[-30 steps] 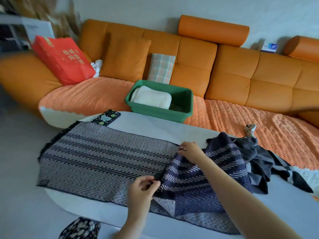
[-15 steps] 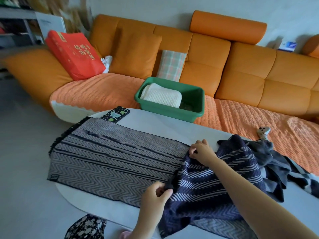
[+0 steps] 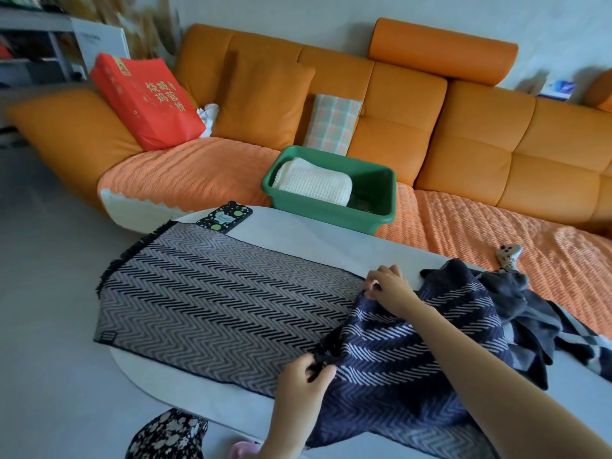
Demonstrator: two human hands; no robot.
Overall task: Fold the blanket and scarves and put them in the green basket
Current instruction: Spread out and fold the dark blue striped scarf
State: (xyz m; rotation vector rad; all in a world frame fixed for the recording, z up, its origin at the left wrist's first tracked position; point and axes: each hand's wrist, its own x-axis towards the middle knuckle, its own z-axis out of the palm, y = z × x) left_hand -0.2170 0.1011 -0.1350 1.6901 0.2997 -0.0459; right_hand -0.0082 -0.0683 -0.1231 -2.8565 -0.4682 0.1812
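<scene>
Over the tabletop (image 3: 314,240), pinches the herringbone scarf (image 3: 215,303) by its doubled end, left hand (image 3: 298,382) near edge, right hand (image 3: 389,288) far edge, spread lengthwise leftward from both.

Before you, the pale oval tabletop (image 3: 298,233) carries a zigzag scarf (image 3: 215,303) spread flat across its left half, right end turned back dark side up. A dotted phone (image 3: 224,217) lies at the scarf's far edge, and a crumpled grey scarf (image 3: 523,313) lies at the right.
</scene>
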